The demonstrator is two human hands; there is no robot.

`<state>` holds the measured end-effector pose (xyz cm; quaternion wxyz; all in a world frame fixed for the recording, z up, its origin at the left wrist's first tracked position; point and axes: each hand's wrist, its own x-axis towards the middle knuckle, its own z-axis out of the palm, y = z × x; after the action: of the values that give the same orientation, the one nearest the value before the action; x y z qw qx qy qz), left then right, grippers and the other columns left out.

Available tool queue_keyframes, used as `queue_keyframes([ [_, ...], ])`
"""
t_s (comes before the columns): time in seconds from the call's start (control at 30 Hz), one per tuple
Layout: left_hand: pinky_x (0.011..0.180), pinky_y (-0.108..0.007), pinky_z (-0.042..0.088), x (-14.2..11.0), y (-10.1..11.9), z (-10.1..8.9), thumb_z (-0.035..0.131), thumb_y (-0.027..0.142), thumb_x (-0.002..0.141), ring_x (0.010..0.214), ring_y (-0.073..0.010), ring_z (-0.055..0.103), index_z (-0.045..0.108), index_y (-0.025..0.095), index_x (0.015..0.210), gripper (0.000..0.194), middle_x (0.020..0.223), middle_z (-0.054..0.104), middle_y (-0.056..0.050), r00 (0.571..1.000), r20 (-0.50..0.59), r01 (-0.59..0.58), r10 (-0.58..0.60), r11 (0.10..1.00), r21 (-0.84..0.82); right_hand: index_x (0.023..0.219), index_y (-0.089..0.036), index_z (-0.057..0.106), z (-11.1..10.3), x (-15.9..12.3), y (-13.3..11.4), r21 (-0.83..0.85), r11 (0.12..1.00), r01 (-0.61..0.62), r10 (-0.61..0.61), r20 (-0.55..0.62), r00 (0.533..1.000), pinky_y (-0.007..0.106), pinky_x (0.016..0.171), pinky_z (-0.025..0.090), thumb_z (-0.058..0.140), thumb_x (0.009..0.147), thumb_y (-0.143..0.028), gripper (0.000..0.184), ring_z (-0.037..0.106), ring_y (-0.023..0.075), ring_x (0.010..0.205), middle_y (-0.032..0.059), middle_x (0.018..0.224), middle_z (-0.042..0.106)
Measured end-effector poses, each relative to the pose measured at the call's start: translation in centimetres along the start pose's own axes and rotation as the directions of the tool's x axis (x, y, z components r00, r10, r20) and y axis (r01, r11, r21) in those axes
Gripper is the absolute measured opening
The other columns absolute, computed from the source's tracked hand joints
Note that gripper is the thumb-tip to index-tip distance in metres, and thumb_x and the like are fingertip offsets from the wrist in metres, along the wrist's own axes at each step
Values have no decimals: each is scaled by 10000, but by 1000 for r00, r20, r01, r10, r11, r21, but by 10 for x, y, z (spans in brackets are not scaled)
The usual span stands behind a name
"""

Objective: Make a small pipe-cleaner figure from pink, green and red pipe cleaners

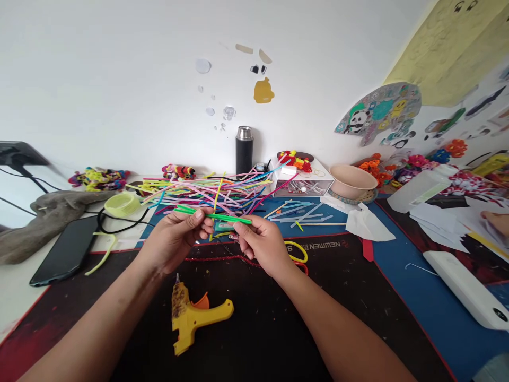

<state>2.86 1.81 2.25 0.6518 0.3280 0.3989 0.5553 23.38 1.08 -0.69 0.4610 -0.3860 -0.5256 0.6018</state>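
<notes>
Between my two hands runs a small bundle of green pipe cleaners (226, 217), held nearly level above the mat. My left hand (178, 233) pinches its left part between thumb and fingers. The right end is pinched by my right hand (258, 239). A yellow pipe cleaner (217, 199) stands upright across the green ones near the left fingers; how it is attached I cannot tell. Below my hands a yellow glue gun (199, 315) lies on the black mat (254, 329). A red glittery strand (214, 259) stretches behind my hands.
A pile of coloured pipe cleaners (207, 188) lies at the back, before a black thermos (244, 151). On the left are a phone (66, 254) and a roll of yellow-green tape (122, 203). A pink bowl (352, 183) and a white power bank (463, 286) are at right, near another person's hand (496, 218).
</notes>
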Motion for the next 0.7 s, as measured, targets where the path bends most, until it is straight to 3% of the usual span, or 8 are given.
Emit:
queue_keyframes([
  [0.43,535,-164,598,-3,-9,8,1109,428,474,564,-129,714,857,114,712,468,693,812,-98,995,30,89,-92,992,87,759,-192,652,0,2,8,254,966,-36,52,-57,997,221,385,229,841,859,-559,425,411,70,417,-49,555,567],
  [0.7,522,-147,575,-3,-21,10,1106,420,495,581,-115,708,888,122,842,507,749,830,-97,987,23,157,-158,986,53,822,-181,706,3,0,4,144,990,6,7,-88,996,223,392,260,798,886,-566,401,415,75,407,-56,538,556],
])
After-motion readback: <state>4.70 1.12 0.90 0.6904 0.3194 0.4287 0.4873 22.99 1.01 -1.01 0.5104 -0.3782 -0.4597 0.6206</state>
